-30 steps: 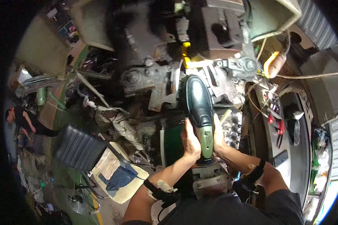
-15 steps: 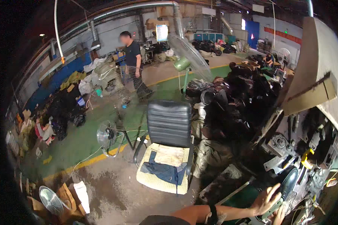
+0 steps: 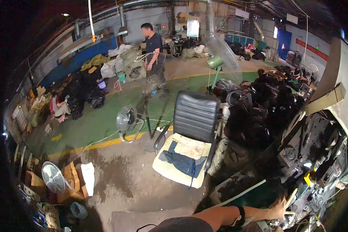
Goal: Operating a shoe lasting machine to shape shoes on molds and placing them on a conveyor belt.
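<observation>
The left hand [image 3: 281,210] is holding its fingers wide, gripping nothing that shows, just beside the machine [image 3: 328,172] at the lower right. The right hand is lying out of view, so I cannot tell its state. With the head camera facing the room and the left hand showing near the picture's edge, inattention could be leaving those fingers open to a pinch or scrape on the machine's metal; whether it is running, I cannot tell. The strap [image 3: 240,216] on the left forearm could be catching on the pale bar [image 3: 244,191] nearby if the arm swings.

Farther out, the chair [image 3: 195,118] is carrying a dark cloth [image 3: 181,162] that is drooping over the seat's front and could be slipping off when brushed. Beyond it, the small fan [image 3: 127,119] is trailing a cord [image 3: 100,142] across the floor, a likely trip for the co-worker [image 3: 154,44] who is standing past it.
</observation>
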A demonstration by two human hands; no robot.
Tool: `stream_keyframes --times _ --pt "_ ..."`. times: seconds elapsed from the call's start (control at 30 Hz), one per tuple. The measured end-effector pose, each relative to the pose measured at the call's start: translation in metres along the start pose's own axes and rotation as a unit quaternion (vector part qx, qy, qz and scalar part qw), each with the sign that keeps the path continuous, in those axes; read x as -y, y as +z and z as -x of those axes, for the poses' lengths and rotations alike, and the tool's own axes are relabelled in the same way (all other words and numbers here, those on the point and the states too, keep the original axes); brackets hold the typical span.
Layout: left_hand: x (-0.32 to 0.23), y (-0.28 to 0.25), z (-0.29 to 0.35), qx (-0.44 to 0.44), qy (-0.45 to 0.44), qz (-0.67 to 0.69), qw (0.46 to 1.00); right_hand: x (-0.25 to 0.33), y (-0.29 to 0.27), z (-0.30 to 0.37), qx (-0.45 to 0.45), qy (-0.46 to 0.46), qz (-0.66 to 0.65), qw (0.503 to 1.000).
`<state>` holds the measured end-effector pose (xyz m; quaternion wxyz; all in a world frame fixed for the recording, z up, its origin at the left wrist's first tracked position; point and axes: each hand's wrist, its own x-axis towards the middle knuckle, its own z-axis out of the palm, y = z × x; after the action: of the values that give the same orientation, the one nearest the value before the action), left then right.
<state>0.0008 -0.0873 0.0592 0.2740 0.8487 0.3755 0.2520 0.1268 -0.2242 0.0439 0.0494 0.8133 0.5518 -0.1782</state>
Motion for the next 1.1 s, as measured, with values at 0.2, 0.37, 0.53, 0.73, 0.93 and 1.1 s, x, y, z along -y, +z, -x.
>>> stream_keyframes --times 0.2,0.37,0.53,0.73,0.93,1.1 --pt "0.019 0.036 -0.008 -0.001 -0.013 0.05 0.999 -0.067 0.055 -0.051 -0.043 -0.034 0.094 0.994" --pt "0.015 0.036 -0.001 -0.034 -0.017 0.097 0.995 -0.083 0.068 -0.063 -0.074 -0.045 0.089 0.992" --pt "0.01 0.012 0.006 -0.003 -0.029 0.116 0.993 -0.057 0.057 -0.038 -0.09 -0.049 0.019 0.995" --pt "0.017 0.03 -0.007 -0.07 0.009 0.16 0.985 -0.045 0.047 -0.025 -0.19 -0.135 -0.052 0.971" --pt "0.047 0.074 -0.021 -0.143 0.023 0.172 0.974 -0.03 0.04 -0.024 -0.161 -0.108 -0.024 0.981" --pt "0.019 0.039 -0.003 -0.131 0.025 0.117 0.984 -0.051 0.052 -0.035 -0.165 -0.111 -0.029 0.98"
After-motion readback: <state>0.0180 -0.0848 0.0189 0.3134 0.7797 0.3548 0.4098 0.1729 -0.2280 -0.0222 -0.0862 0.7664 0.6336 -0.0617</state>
